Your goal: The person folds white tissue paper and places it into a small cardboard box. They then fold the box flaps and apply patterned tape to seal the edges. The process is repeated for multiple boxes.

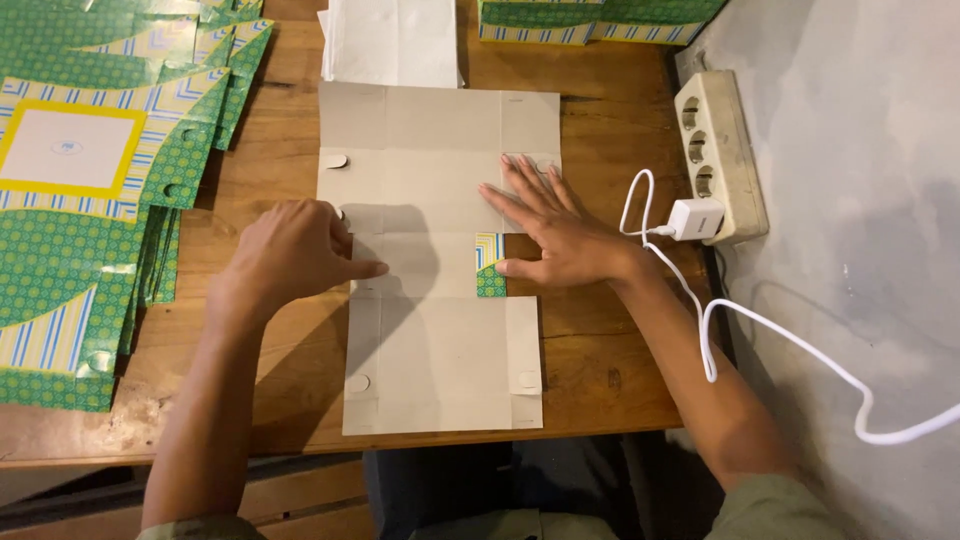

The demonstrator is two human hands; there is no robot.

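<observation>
A flat, unfolded cardboard box blank (440,250) lies plain grey-brown side up in the middle of the wooden counter (590,340), its long side running away from the person and its near edge close to the counter's front edge. On its right edge a small flap (490,265) is folded inward, showing the green and striped printed side. The right hand (560,235) lies flat and spread on the blank, palm down, fingers pointing toward the far left, thumb just beside the folded flap; its grip is fully open and closes on nothing, only pressing the card. The left hand (295,250) rests at the blank's left edge with fingers curled loosely and the tips pointing right onto the card; whether it pinches the edge or merely presses on it cannot be told. To the left, a stack of printed blanks (80,200) in green, yellow and blue stripes covers that end of the counter, well apart from the right hand. At the far edge lie a sheet of white paper (395,40) and more green printed card (590,20). On the right, a cream power strip (720,150) sits at the counter's edge against a grey wall, with a white charger (695,218) plugged in and its white cable (780,340) looping down past the right forearm.
</observation>
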